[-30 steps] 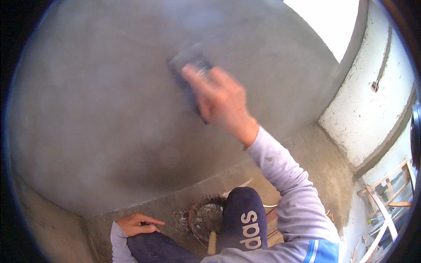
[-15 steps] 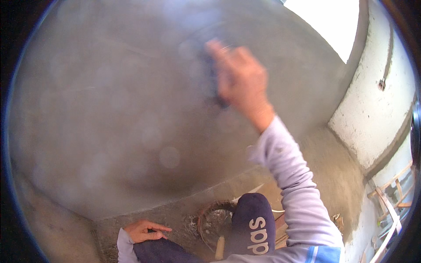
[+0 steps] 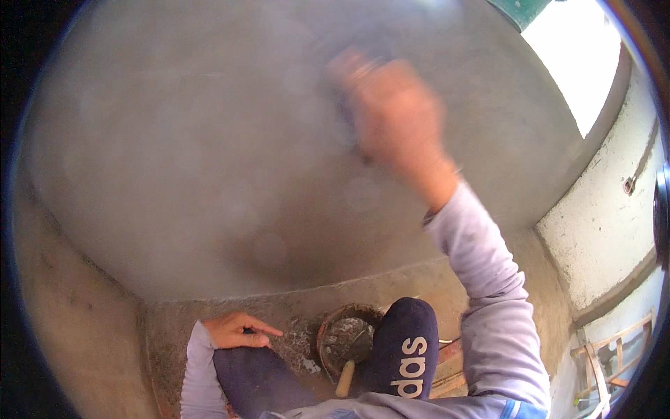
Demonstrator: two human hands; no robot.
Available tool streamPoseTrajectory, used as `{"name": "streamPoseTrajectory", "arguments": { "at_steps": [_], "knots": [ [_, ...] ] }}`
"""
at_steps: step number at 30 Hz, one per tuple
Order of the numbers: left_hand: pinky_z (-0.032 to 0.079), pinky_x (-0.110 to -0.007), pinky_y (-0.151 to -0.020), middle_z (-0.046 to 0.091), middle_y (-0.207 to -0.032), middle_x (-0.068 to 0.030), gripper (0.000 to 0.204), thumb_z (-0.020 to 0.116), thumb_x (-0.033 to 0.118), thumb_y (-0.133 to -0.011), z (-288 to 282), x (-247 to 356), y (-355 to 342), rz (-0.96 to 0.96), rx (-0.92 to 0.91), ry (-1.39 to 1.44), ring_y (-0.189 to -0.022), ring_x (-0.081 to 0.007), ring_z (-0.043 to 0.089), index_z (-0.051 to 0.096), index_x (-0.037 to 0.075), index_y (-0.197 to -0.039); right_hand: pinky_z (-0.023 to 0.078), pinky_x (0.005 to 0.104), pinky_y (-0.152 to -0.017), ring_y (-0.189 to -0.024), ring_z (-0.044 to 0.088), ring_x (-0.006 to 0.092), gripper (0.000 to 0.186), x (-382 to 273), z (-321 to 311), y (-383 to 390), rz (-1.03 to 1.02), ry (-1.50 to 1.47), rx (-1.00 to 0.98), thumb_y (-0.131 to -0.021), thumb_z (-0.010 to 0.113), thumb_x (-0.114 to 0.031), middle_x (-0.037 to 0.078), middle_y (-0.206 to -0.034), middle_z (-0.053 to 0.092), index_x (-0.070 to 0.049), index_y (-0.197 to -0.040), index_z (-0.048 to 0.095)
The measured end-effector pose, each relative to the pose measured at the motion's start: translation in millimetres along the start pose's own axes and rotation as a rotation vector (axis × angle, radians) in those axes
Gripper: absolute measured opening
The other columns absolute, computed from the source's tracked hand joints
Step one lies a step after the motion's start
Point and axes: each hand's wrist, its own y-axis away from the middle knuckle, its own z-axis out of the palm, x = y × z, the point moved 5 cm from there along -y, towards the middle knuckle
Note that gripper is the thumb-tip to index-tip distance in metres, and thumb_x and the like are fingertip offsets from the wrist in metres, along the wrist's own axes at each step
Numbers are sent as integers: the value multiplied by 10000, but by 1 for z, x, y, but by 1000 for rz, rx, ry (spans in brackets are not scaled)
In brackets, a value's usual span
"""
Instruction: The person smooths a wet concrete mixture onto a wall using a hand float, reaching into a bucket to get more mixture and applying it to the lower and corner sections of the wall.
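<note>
My right hand [image 3: 398, 115] is raised against the grey plastered wall [image 3: 174, 174], its fingers wrapped round the dark handle of a plastering trowel [image 3: 343, 115]. Motion smears both the hand and the tool, and the blade barely stands out from the wall. My left hand [image 3: 237, 330] lies on my bent left knee, fingers stretched out and holding nothing. Between my knees a round bucket [image 3: 322, 342] sits on the floor, with grey residue inside. A tool with a pale handle [image 3: 345, 379] leans at its near side.
A rough side wall [image 3: 77, 300] meets the plastered wall at the left. On the right are a bright opening [image 3: 579, 63] and a patchy white wall [image 3: 607, 223]. Wooden framing [image 3: 597, 370] stands at lower right, and boards [image 3: 450, 377] lie beside my right knee.
The whole view has shifted, with the floor and bucket now higher in the picture. My right hand is still on the trowel at the wall, blurred by motion. My left hand stays on the knee.
</note>
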Motion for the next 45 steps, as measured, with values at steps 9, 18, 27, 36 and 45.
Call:
{"name": "streamPoseTrajectory", "arguments": {
  "at_steps": [9, 18, 27, 36, 45],
  "knots": [
    [452, -365, -815, 648, -1057, -97, 460, 512, 499, -868, -1, 1, 6, 68, 83, -109, -1002, -237, 585, 577, 196, -1208, 468, 386, -478, -591, 556, 269, 382, 25, -19, -43, 182, 63, 84, -768, 545, -127, 89, -752, 529, -224, -1136, 576],
    [448, -379, -852, 639, -1078, -105, 484, 496, 512, -869, 0, 1, 6, 77, 75, -75, -1036, -255, 574, 564, 186, -1220, 472, 352, -524, -623, 552, 236, 436, -5, -13, -77, 16, 105, -1, -750, 551, -83, 68, -724, 522, -239, -1156, 584],
    [451, -361, -851, 643, -1062, -112, 490, 508, 493, -870, 0, 1, 9, 66, 93, -147, -1019, -243, 584, 561, 152, -1218, 481, 364, -469, -606, 587, 247, 391, -22, -4, -88, 39, 68, 53, -751, 559, -110, 69, -752, 543, -212, -1127, 584],
    [447, -292, -839, 638, -1046, -106, 428, 530, 319, -908, 5, -1, 10, 10, 88, -16, -946, -159, 590, 499, 98, -1273, 473, 387, -575, -728, 588, 270, 329, 13, -47, -86, 224, 274, 121, -766, 527, -95, 105, -811, 567, -151, -1082, 599],
    [347, -417, -986, 473, -1282, -164, 534, 599, 384, -838, -27, 112, 29, 386, 1078, -656, -1196, -345, 435, 517, 36, -1235, 457, 337, -465, -650, 550, 209, 520, 84, 18, 127, 394, 100, 17, -699, 590, -87, 33, -721, 497, -314, -1167, 584]
  ]
}}
